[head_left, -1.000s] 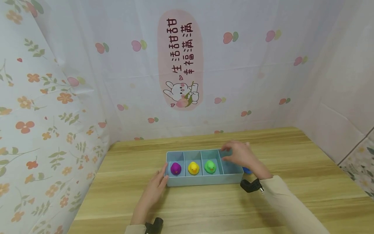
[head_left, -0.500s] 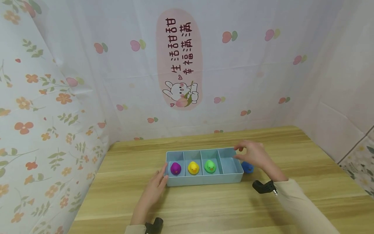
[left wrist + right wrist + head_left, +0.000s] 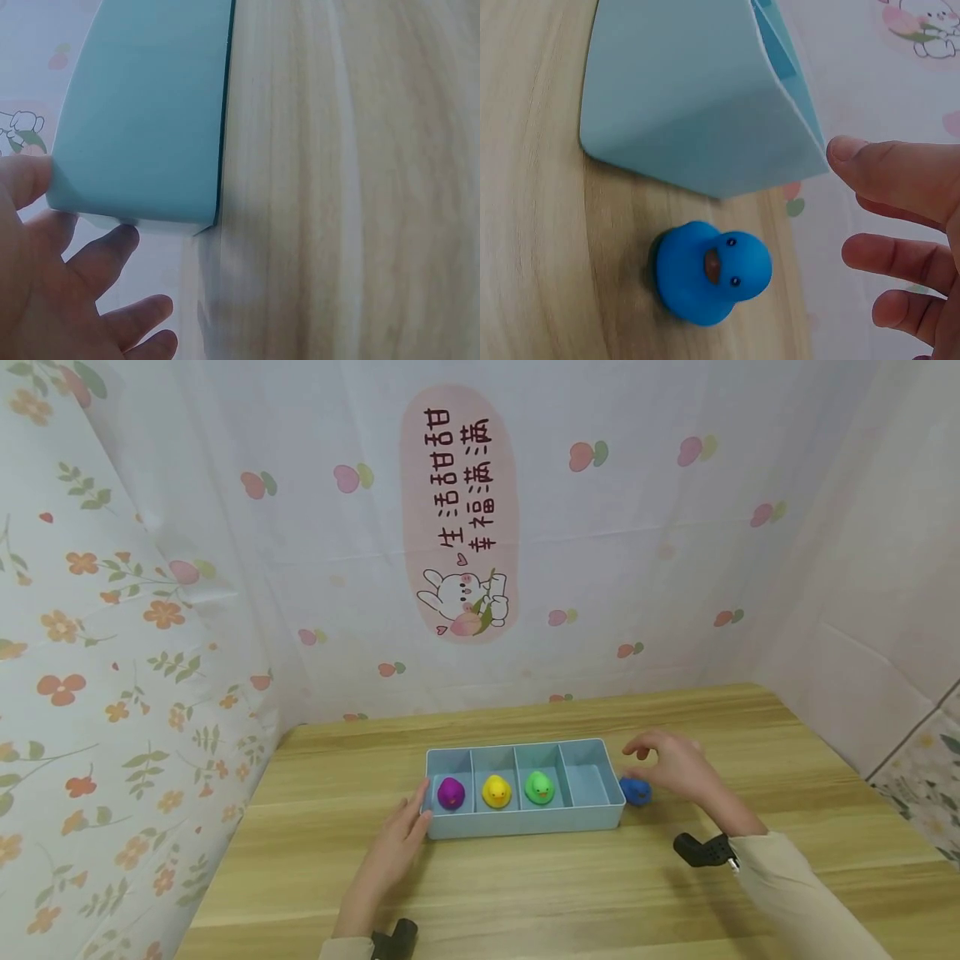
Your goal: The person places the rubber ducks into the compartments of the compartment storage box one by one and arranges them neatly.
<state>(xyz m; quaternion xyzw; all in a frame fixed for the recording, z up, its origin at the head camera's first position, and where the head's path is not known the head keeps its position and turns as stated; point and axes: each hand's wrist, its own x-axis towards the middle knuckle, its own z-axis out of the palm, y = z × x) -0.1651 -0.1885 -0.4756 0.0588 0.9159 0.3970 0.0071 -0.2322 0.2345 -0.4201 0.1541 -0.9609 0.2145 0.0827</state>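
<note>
A pale blue divided tray [image 3: 525, 822] lies on the table with a purple toy duck [image 3: 452, 792], a yellow toy duck [image 3: 497, 792] and a green toy duck [image 3: 539, 787] in separate compartments. Its rightmost compartment holds nothing. My left hand [image 3: 393, 843] rests against the tray's left end, thumb by the front corner and fingers extended along the end wall. Just outside the tray's right end sits a blue toy duck [image 3: 709, 274]. My right hand [image 3: 678, 768] hovers above and beside that duck, fingers loosely bent and holding nothing; it partly overlaps the duck in the head view.
The wood-grain table [image 3: 525, 893] meets a printed cloth backdrop [image 3: 637, 552] along its far edge. Floral cloth [image 3: 135, 693] hangs at the left, and more cloth hangs at the right. A black wrist device [image 3: 705, 850] sits on my right wrist.
My right hand has moved right, from over the tray's rightmost compartment to above the blue duck, which shows more now. The left hand and tray stay in place.
</note>
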